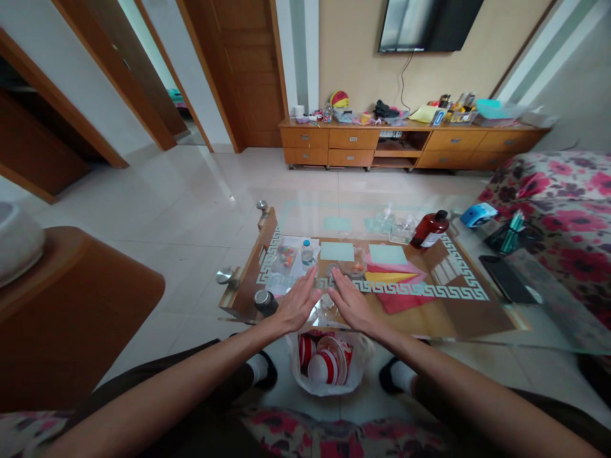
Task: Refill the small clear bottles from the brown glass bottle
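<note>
My left hand [300, 301] and my right hand [350, 298] are held out flat over the near edge of a glass-topped coffee table [477, 318]. Their fingers are stretched and angled toward each other, with a small gap between the fingertips. Neither hand holds anything. Just beyond the left fingertips stands a small clear bottle with a blue cap [307, 253]. A dark can [265, 303] is to the left of my left hand. Clear, shiny items, too indistinct to name, lie between and below the hands.
A lined bin [356, 375] with red-and-white cups stands between my feet. On the table are a brown bottle [430, 230], a blue box [478, 215] and a black phone [508, 280]. A wooden armrest [81, 305] is at left, a TV cabinet [353, 138] beyond, and a floral sofa [563, 216] at right.
</note>
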Tool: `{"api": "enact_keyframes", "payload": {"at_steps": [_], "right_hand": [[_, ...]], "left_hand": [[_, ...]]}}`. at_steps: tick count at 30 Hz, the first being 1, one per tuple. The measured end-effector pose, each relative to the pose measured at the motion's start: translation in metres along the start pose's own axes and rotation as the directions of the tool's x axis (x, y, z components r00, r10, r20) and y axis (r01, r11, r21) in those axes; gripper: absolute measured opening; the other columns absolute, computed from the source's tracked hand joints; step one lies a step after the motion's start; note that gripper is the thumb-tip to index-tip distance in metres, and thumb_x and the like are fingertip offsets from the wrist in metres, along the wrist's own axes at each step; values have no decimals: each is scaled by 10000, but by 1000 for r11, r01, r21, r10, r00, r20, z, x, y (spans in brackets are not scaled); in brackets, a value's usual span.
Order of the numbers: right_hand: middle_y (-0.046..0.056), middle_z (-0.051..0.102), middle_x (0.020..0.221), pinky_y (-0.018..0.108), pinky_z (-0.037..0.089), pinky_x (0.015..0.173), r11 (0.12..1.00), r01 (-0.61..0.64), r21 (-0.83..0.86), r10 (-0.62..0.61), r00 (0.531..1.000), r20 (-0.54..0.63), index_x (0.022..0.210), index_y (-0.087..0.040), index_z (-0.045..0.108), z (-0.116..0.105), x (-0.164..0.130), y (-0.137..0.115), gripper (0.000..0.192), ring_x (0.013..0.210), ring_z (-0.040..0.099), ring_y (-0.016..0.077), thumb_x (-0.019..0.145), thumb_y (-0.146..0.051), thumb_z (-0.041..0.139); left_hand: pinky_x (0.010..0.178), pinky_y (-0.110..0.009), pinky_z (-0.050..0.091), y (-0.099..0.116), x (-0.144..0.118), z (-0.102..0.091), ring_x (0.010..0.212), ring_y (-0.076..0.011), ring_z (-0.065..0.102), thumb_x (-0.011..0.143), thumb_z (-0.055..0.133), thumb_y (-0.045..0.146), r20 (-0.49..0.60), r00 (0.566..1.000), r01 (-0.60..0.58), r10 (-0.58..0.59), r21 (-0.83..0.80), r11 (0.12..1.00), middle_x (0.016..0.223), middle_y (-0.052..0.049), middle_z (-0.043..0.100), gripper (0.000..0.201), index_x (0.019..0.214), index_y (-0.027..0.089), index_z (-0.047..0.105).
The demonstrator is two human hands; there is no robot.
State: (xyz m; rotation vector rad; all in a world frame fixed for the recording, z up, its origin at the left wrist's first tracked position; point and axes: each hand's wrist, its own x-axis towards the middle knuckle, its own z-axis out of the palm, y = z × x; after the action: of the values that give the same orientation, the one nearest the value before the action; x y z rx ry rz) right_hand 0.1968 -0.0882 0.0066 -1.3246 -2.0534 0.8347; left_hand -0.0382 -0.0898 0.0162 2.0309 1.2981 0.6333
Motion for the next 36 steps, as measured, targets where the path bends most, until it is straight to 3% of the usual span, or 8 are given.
{"api": "enact_keyframes", "payload": {"at_steps": [7,12,15,18,22,26,30,36], "right_hand": [[19,292,1757,547,192,1360,923,-107,371,134,990,-47,1711,-308,299,26,-27,-36,762,1640,261,256,1075,-729,322],[-19,201,1780,556,241,1353,921,-48,386,77,995,-60,1739,-333,173,49,-59,-52,734,1648,227,238,1096,-680,241],[-21,227,1772,587,279,1335,926,-17,377,40,998,-51,1738,-354,165,44,-70,-50,707,1641,251,253,1101,-659,209],[8,336,1739,582,302,1324,941,28,338,-21,999,-27,1722,-333,262,6,-56,-31,694,1612,332,273,1108,-650,193],[36,363,1730,548,241,1350,996,93,9,-93,995,38,1688,-295,371,-66,-6,20,747,1610,337,293,1072,-716,355],[116,403,1706,559,271,1336,981,17,-193,-16,1000,6,1662,-186,425,-92,42,59,832,1599,357,319,1063,-749,299],[140,452,1673,566,274,1332,964,130,-233,-115,990,77,1626,-160,480,-67,55,48,792,1592,374,316,1085,-703,282],[66,371,1724,531,276,1341,911,406,-65,-367,874,317,1684,-242,375,-41,11,-2,667,1605,351,270,1107,-576,393]], "left_hand": [[1385,-480,151,37,-22,22,1667,-240,190,1102,264,621,-60,992,82,-115,-403,911,1790,-65,232,748,1734,221,226],[1394,-490,132,49,-53,52,1677,-214,134,1113,171,566,-97,990,39,-101,-507,861,1810,-11,158,699,1743,263,183],[1382,-515,199,48,-65,52,1665,-213,199,1117,99,519,-104,992,15,-77,-498,867,1801,-7,207,675,1741,279,190],[1348,-549,281,31,-49,12,1629,-243,314,1113,40,492,-120,992,-78,31,-410,909,1743,-43,374,692,1716,265,291],[1364,-567,174,-21,6,-73,1650,-303,248,1102,246,589,-62,981,-178,181,56,982,1732,-42,397,663,1600,251,525],[1346,-609,126,-70,42,-113,1673,-329,149,1089,306,626,-57,997,68,-51,360,930,1772,-105,288,723,1647,184,431],[1365,-521,133,-67,40,-91,1671,-279,176,1095,306,617,76,996,-73,47,392,917,1779,-109,258,733,1677,176,371],[1370,-480,195,-8,-2,-37,1661,-254,220,1091,392,589,261,923,-324,282,134,936,1796,-65,203,762,1743,261,172]]}}
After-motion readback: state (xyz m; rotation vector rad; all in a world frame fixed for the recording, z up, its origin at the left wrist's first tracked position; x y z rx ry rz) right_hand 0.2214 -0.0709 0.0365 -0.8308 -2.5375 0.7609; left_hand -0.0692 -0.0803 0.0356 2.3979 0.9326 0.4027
